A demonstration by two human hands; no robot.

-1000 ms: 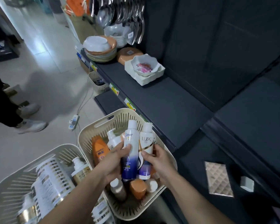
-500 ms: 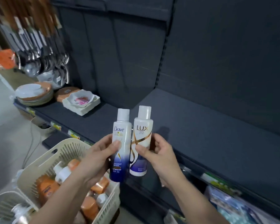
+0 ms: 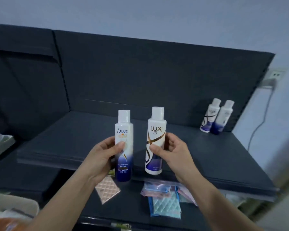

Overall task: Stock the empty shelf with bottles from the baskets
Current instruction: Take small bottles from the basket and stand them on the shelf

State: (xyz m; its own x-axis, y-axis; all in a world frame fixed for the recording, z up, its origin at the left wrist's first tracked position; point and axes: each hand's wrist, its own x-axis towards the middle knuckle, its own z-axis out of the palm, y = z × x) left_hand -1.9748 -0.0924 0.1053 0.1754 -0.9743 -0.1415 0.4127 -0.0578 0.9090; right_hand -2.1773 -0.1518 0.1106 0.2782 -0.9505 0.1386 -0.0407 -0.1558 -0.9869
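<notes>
My left hand (image 3: 102,156) grips a white and blue Dove bottle (image 3: 124,135) upright. Beside it, my right hand (image 3: 174,151) holds a white Lux bottle (image 3: 155,130) with a brown swirl, also upright. The two bottles are a small gap apart, in the air in front of the dark shelf (image 3: 77,139). At the shelf's far right corner stand two similar bottles, a Lux bottle (image 3: 209,116) and a second white and blue bottle (image 3: 222,118), touching each other.
A lower shelf holds a quilted beige pad (image 3: 108,190) and packs of coloured cloths (image 3: 165,205). The cream basket rim (image 3: 15,202) shows at the bottom left. A wall socket with a cable (image 3: 274,75) is at the right, past the shelf end.
Both hands lifted the bottles out of the basket and up in front of the shelf. The bottles moved slightly apart, and my view swung right to the shelf's far end.
</notes>
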